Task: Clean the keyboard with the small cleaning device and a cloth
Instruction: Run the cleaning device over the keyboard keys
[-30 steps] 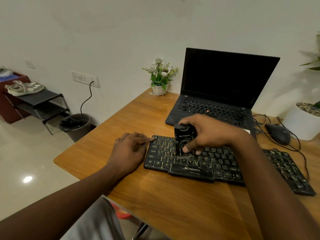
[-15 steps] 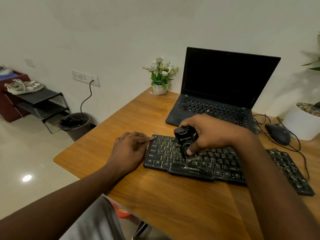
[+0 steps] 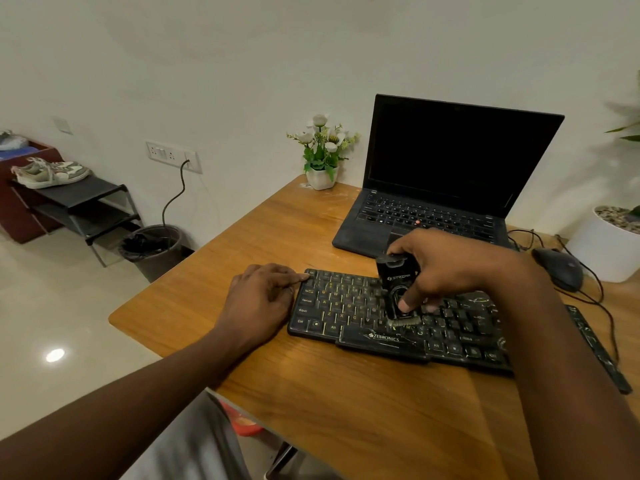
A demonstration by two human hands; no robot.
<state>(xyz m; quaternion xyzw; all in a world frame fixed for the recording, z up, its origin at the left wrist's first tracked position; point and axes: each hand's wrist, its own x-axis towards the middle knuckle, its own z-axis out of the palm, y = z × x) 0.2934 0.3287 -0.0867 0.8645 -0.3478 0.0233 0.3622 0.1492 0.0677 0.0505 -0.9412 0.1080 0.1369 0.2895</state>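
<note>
A black keyboard [image 3: 349, 306] with yellow letters lies across the wooden desk [image 3: 346, 403]. My right hand [image 3: 446, 268] grips a small black cleaning device [image 3: 396, 277], tilted, with its brush end down on the keys near the keyboard's middle. My thumb sits on the device's front. My left hand [image 3: 259, 299] rests on the desk at the keyboard's left end, its fingertips touching the top-left corner. No cloth is in view.
An open black laptop [image 3: 446, 174] stands behind the keyboard. A small white flower pot [image 3: 322, 176] sits at the desk's back left. A black mouse [image 3: 559, 268] with cable and a large white planter [image 3: 606, 247] are at the right. A bin [image 3: 152, 249] stands on the floor left.
My right hand has slid the device a little to the right along the keys and tilted it. My left hand has stayed at the keyboard's left end.
</note>
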